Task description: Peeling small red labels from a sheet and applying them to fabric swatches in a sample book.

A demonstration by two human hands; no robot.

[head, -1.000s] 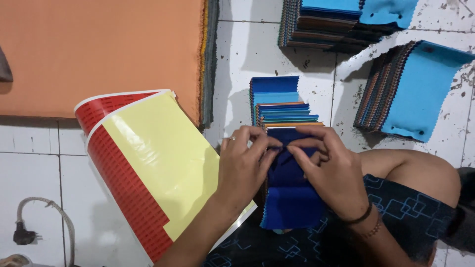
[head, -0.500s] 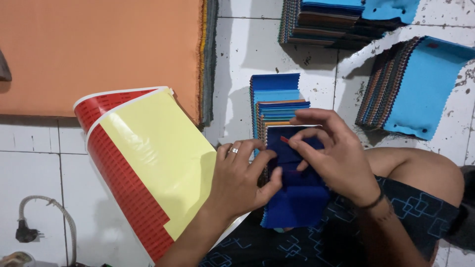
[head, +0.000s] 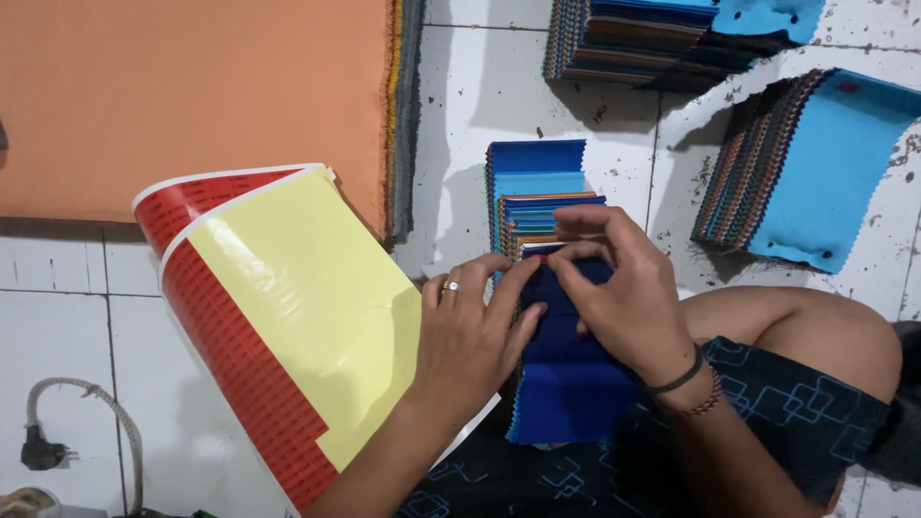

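Note:
A dark blue fabric swatch bundle [head: 568, 384] lies on my lap. My left hand [head: 470, 336], with a ring on one finger, presses flat on its left side. My right hand [head: 624, 288], with bracelets at the wrist, pinches something small at the bundle's top edge; what it pinches is too small to tell. Just beyond my fingers a stack of blue swatches [head: 537, 187] sits on the white tiled floor. A curled sheet of red stickers with yellow backing [head: 278, 317] lies under my left forearm.
A large orange fabric stack [head: 192, 96] fills the upper left. More swatch piles with zigzag edges lie at the top [head: 662, 38] and at the right, topped by light blue cloth [head: 815, 163]. A grey cable with a plug [head: 43, 446] lies at the lower left.
My right hand has slid from the bundle's middle to its top edge and now pinches there. My left hand has flattened on the bundle's left side.

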